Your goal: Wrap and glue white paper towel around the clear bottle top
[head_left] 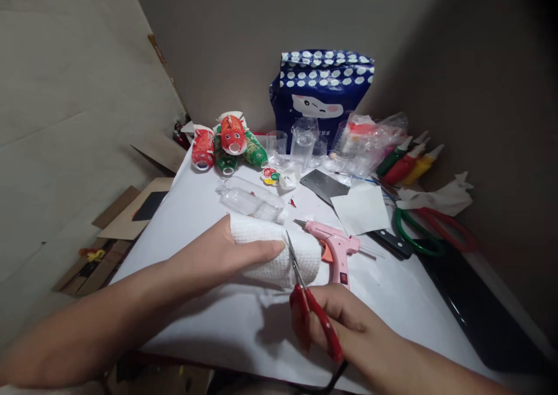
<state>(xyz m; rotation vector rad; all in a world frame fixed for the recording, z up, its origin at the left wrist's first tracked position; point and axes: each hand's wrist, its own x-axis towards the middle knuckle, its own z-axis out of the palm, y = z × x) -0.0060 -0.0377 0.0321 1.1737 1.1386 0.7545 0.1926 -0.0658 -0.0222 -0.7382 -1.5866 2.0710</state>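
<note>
My left hand (244, 255) is closed on a white, textured piece of soft cloth or paper towel (305, 261), thumb on top and the other fingers hidden beneath. In my right hand (344, 313) are red-handled scissors (305, 302), my fingers through the loops. Their blades lie across the white sheet near my left thumb tip, pointing away from me. Just beyond the sheet's right edge, a pink hot glue gun (335, 244) rests on the table. A clear plastic bottle (253, 200) lies behind the sheet.
Several red and green fish figures (233, 133) stand at the back left. A blue bag (322, 87), clear cups (304, 142) and paint bottles (405, 162) line the back. A cleaver (325, 186), a white paper square (361, 210) and green-handled scissors (399, 226) lie right. Cardboard (135, 209) is beside the table.
</note>
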